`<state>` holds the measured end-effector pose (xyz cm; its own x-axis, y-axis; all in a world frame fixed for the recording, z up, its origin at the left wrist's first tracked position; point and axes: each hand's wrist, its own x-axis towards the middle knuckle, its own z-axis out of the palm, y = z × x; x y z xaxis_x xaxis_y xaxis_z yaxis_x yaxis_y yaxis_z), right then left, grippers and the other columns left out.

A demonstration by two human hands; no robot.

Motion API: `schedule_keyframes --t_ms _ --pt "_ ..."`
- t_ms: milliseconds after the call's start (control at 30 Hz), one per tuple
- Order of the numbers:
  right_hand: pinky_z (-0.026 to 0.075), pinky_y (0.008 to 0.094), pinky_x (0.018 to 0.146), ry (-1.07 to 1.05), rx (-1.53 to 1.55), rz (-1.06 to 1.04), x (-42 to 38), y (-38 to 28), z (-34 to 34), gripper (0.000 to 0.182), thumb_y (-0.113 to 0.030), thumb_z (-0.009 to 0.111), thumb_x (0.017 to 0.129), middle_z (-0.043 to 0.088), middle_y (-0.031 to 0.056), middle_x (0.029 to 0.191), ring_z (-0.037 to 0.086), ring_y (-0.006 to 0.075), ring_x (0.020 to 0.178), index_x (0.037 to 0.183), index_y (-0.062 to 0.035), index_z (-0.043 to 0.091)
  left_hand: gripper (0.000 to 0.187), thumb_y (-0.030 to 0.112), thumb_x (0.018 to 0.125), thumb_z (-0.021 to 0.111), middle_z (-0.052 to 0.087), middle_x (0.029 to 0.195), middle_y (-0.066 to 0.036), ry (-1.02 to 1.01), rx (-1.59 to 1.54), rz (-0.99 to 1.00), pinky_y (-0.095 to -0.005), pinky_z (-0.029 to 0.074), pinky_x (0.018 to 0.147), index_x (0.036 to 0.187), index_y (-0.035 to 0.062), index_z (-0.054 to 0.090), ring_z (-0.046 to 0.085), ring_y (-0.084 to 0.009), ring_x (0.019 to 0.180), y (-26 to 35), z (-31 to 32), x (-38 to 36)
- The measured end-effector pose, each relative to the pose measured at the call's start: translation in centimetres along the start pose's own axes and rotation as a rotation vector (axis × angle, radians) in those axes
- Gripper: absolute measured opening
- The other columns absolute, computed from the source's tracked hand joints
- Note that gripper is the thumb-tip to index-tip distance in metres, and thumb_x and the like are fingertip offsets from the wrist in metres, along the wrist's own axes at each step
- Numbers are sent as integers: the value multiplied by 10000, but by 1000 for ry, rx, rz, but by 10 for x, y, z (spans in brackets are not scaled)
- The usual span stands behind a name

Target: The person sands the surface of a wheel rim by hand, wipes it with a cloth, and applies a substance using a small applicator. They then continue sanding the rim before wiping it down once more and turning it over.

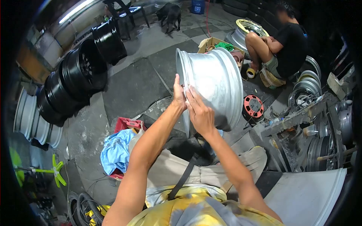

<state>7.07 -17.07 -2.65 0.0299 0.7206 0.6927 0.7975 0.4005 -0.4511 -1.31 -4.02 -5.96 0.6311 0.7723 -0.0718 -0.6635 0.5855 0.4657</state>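
Observation:
A silver wheel rim (215,77) stands on its side in front of me, its smooth barrel turned up and its near edge toward my hands. At that left edge is my left hand (179,93), its thumb and fingers apart around the lip. My right hand (200,111) lies against the same lip, its fingers stretched up along the metal and close together. Whether something small or thin lies under the right fingertips cannot be made out.
Black rims (81,67) line the left. A red crate (130,123) with blue cloth (117,150) sits lower left. A cable reel (253,106) and a cardboard box (206,44) are near the rim. Another person (288,45) sits upper right; a dog (169,16) stands behind.

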Motion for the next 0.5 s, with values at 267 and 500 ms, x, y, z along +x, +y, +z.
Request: schedule_keyframes --t_ms 267,500 --pt "561 469 871 -215 -70 232 111 10 19 309 -204 566 1018 677 196 1281 698 408 1028 1233 -27 700 772 640 1055 278 575 1443 -158 187 270 209 -389 419 1136 1484 26 466 562 -254 1325 -7 32 -17" --pt "575 465 862 97 43 52 14 1 14 338 -260 522 1047 675 185 1297 704 405 1022 1266 -68 692 660 598 1072 312 650 1240 -121 213 225 106 -383 499 1015 1364 61 562 632 -240 1143 -27 4 -25"
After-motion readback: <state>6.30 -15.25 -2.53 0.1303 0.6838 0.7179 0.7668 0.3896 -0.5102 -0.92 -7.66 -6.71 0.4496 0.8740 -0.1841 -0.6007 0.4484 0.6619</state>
